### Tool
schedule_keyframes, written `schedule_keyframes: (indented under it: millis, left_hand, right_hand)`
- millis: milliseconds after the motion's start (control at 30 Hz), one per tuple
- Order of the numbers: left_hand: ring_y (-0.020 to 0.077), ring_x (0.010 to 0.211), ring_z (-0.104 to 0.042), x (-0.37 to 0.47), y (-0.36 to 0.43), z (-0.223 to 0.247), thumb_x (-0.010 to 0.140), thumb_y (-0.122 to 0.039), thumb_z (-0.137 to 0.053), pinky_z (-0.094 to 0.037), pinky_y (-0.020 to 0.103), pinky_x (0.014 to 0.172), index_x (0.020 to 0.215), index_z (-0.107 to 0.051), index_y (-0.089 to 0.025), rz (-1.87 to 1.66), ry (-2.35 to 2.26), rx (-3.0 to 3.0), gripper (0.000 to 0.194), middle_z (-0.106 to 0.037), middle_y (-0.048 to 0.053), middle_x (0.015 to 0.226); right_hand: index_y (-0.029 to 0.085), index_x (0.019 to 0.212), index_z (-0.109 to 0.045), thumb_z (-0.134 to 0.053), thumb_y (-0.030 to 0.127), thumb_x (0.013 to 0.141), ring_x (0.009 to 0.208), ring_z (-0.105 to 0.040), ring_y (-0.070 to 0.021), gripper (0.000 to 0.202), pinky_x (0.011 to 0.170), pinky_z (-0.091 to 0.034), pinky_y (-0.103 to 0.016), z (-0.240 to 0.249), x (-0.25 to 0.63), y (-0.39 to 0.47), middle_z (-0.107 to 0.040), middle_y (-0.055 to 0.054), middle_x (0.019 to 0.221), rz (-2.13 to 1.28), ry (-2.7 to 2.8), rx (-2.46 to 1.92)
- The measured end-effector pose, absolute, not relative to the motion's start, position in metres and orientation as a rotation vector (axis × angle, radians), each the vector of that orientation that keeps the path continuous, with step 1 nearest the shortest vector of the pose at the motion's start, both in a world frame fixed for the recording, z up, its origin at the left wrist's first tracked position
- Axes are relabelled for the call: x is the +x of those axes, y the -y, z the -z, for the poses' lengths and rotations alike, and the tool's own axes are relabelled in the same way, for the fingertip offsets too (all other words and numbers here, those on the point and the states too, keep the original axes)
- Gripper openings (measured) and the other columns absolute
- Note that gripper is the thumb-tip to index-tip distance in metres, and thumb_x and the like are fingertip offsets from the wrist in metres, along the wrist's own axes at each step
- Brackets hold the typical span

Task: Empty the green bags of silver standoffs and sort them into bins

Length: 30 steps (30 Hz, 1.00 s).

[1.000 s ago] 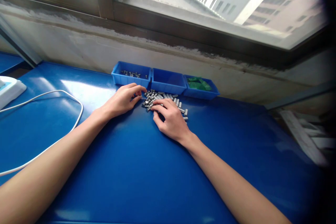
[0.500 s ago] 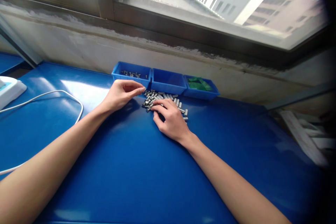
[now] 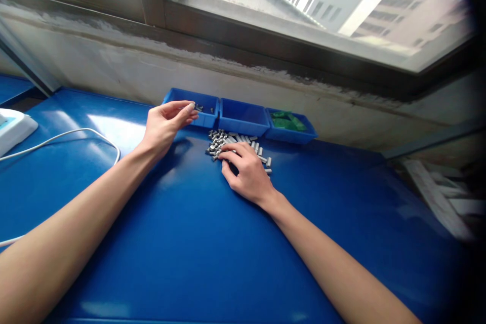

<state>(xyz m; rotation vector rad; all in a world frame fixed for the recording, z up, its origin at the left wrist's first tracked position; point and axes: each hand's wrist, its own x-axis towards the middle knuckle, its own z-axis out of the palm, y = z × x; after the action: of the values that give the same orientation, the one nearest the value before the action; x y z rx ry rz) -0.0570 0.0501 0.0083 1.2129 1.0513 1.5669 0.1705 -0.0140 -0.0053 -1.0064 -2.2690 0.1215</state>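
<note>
My left hand [image 3: 163, 122] is raised at the front of the left blue bin [image 3: 208, 120]. Its thumb and fingertips are pinched together, and whatever lies between them is too small to make out. Small metal screws [image 3: 200, 108] lie in that bin, partly hidden by the hand. On the table, my right hand [image 3: 248, 172] rests at the near side of a pile of small metal screws [image 3: 216, 140] and silvery metal cylinders [image 3: 257, 148]. Its fingers are curved over the pile's edge, with the thumb apart from them.
Beside the left bin stand a middle blue bin [image 3: 245, 124] and a right blue bin [image 3: 290, 135] holding green pieces [image 3: 288, 120]. A white cable [image 3: 89, 129] and a white device [image 3: 17, 129] lie at the left of the blue table [image 3: 197, 253]. Behind are a wall and window.
My left hand has moved up and left, from the edge of the screw pile to the left bin, still pinched. My right hand has stayed at the pile.
</note>
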Motion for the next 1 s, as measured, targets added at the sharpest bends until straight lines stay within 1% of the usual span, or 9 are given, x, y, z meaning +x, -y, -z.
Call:
schedule_keyframes:
  millis: [100, 233, 300, 400, 500, 600, 700, 833, 1000]
  left_hand:
    - [0.0256, 0.108, -0.072, -0.057, -0.051, -0.01, 0.074, -0.045, -0.085, -0.056, 0.04, 0.101, 0.119, -0.071, -0.013, -1.611, -0.971, 1.153, 0.057, -0.075, 0.013, 0.113]
    - [0.0276, 0.116, -0.07, -0.056, -0.049, -0.011, 0.076, -0.042, -0.083, -0.054, 0.044, 0.105, 0.13, -0.066, -0.016, -1.581, -0.929, 1.21, 0.062, -0.073, 0.014, 0.123]
    - [0.0264, 0.11, -0.072, -0.056, -0.047, -0.011, 0.079, -0.043, -0.08, -0.056, 0.042, 0.101, 0.13, -0.066, -0.017, -1.537, -0.959, 1.319, 0.059, -0.075, 0.012, 0.117]
    - [0.025, 0.099, -0.074, -0.057, -0.042, -0.011, 0.084, -0.045, -0.073, -0.059, 0.037, 0.093, 0.116, -0.074, -0.015, -1.363, -1.054, 1.6, 0.043, -0.078, 0.011, 0.105]
    - [0.0234, 0.093, -0.073, -0.056, -0.037, -0.01, 0.086, -0.04, -0.071, -0.058, 0.034, 0.087, 0.102, -0.079, -0.015, -1.156, -1.066, 2.007, 0.03, -0.077, 0.011, 0.104]
    - [0.0213, 0.092, -0.072, -0.055, -0.035, -0.008, 0.086, -0.032, -0.069, -0.056, 0.031, 0.086, 0.099, -0.08, -0.017, -1.022, -0.983, 2.33, 0.023, -0.076, 0.01, 0.104]
    - [0.0197, 0.09, -0.071, -0.056, -0.036, -0.005, 0.087, -0.028, -0.067, -0.054, 0.029, 0.085, 0.099, -0.08, -0.019, -0.956, -0.941, 2.427, 0.02, -0.075, 0.008, 0.101]
    - [0.0182, 0.081, -0.07, -0.058, -0.036, -0.005, 0.087, -0.027, -0.066, -0.053, 0.027, 0.076, 0.098, -0.08, -0.02, -0.926, -0.993, 2.391, 0.02, -0.076, 0.007, 0.095]
    - [0.0175, 0.074, -0.069, -0.06, -0.036, -0.004, 0.085, -0.031, -0.068, -0.055, 0.027, 0.072, 0.104, -0.079, -0.018, -0.965, -1.05, 2.238, 0.026, -0.078, 0.007, 0.091]
  right_hand:
    - [0.02, 0.099, -0.072, -0.057, 0.013, 0.092, 0.11, -0.062, -0.0268, 0.018, 0.101, -0.052, -0.046, 0.006, 0.171, 0.014, -0.07, -0.011, 0.114, -0.126, 2.268, -1.011]
    - [0.02, 0.1, -0.073, -0.057, 0.014, 0.092, 0.11, -0.062, -0.0268, 0.018, 0.101, -0.052, -0.047, 0.006, 0.171, 0.013, -0.07, -0.011, 0.114, -0.133, 2.267, -1.011]
    - [0.021, 0.1, -0.072, -0.057, 0.014, 0.092, 0.11, -0.062, -0.0269, 0.019, 0.101, -0.052, -0.048, 0.006, 0.171, 0.013, -0.07, -0.01, 0.114, -0.139, 2.264, -1.012]
    - [0.021, 0.1, -0.072, -0.057, 0.014, 0.092, 0.11, -0.062, -0.027, 0.019, 0.1, -0.052, -0.048, 0.006, 0.171, 0.013, -0.07, -0.01, 0.114, -0.142, 2.269, -1.017]
    - [0.02, 0.101, -0.072, -0.057, 0.014, 0.092, 0.111, -0.061, -0.027, 0.019, 0.101, -0.051, -0.047, 0.007, 0.171, 0.013, -0.07, -0.011, 0.115, -0.127, 2.278, -1.025]
    - [0.02, 0.101, -0.072, -0.057, 0.014, 0.092, 0.113, -0.061, -0.0271, 0.019, 0.102, -0.051, -0.047, 0.007, 0.171, 0.013, -0.07, -0.011, 0.116, -0.121, 2.283, -1.026]
    - [0.02, 0.101, -0.072, -0.056, 0.014, 0.092, 0.112, -0.062, -0.0272, 0.019, 0.101, -0.052, -0.047, 0.005, 0.17, 0.013, -0.07, -0.01, 0.115, -0.12, 2.281, -1.026]
    - [0.021, 0.1, -0.072, -0.056, 0.014, 0.092, 0.11, -0.062, -0.0273, 0.019, 0.1, -0.052, -0.048, 0.003, 0.17, 0.014, -0.07, -0.01, 0.114, -0.13, 2.277, -1.031]
    - [0.022, 0.101, -0.072, -0.057, 0.014, 0.092, 0.112, -0.062, -0.0273, 0.02, 0.101, -0.052, -0.048, 0.003, 0.17, 0.014, -0.07, -0.01, 0.115, -0.141, 2.274, -1.035]
